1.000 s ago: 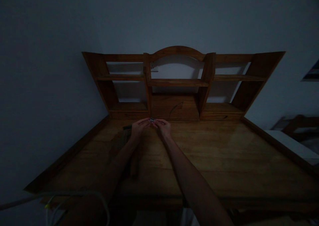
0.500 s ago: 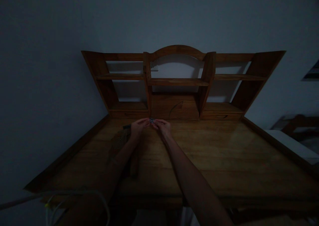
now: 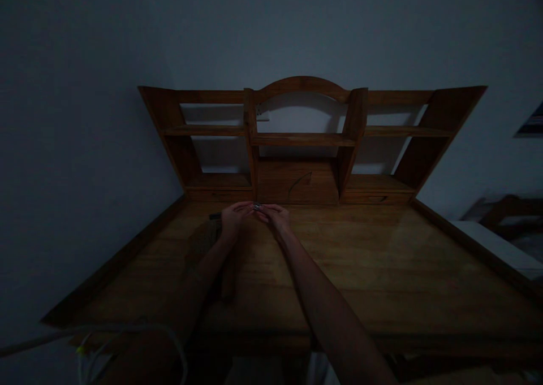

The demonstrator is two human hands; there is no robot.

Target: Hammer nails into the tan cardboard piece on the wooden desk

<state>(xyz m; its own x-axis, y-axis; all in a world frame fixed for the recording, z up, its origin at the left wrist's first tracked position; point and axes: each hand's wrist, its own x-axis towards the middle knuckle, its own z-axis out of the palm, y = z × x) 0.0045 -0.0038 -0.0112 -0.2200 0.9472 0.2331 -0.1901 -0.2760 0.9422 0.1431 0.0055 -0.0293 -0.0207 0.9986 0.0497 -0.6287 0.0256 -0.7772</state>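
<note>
Grey cord: A bendy cord point(image 3: 139, 328) loops across the low left corner, nearest of all, with a yellow bit point(image 3: 80, 350) by it.
Arms: The left arm point(image 3: 197, 286) and right arm point(image 3: 326, 294) are bare and reach forward over the wooden desk point(image 3: 373, 260).
Things by the left arm: A long brown piece point(image 3: 228, 277) lies beside it, with a dark lumpy thing point(image 3: 200, 242) on the other side and a dark bar point(image 3: 215, 216) next to the hand. It is too dim to say what they are.
Shiny thing, how it feels: The small shiny thing point(image 3: 257, 206) looks like metal, so I think it is light, hard and a bit slippery. It does not look easy to break. The two ends look like the best spots to pinch.
Shiny thing, where it is: It is right between the two hands, at their fingertips, in front of the shelf.
Hands: The left hand point(image 3: 232, 218) and right hand point(image 3: 278, 218) come together there, each pinching one side of it. The fingers hide part of it.
Shelf: A wooden shelf point(image 3: 303, 140) with a curved top stands at the back of the desk.
Wall: A white socket point(image 3: 263, 116) shows through the shelf, on the grey wall point(image 3: 271, 29).
</note>
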